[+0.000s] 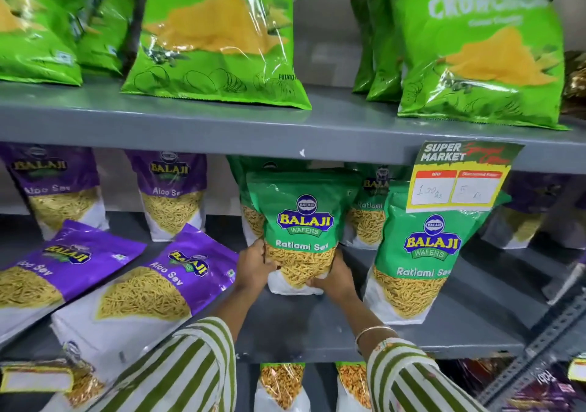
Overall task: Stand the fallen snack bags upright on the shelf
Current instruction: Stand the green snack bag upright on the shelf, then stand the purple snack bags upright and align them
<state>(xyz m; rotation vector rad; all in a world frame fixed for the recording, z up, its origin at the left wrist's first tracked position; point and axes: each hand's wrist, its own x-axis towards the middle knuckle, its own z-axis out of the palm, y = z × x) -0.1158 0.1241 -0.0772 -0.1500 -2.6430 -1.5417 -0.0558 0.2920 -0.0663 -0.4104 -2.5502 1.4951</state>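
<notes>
A: From the head camera, what do the hands have?

B: Both grip one green-and-white plastic Ratlami Sev pouch (301,231), upright on the grey metal middle shelf (317,326). The left hand (253,267) clasps its lower left edge, fingers curled round the side. The right hand (333,280) cups the lower right corner, thumb across the white base.

A: Is the pouch touching the shelf?

B: Its bottom sits at shelf level; I cannot tell whether it bears weight.

A: And around it?

B: A second green Ratlami Sev pouch (418,259) stands just beside it on the right, partly under a yellow-and-red price tag (456,183). More green pouches stand behind. To the left, two purple-and-white Aloo Sev pouches (158,284) lie flat, faces up, at the shelf front, with two more purple ones (171,196) upright behind them.

A: Above?

B: Bright green crisp bags (218,40) stand on the upper shelf.

A: Sleeves?

B: Green-and-white striped, with a thin bangle (374,330) on the right wrist.
</notes>
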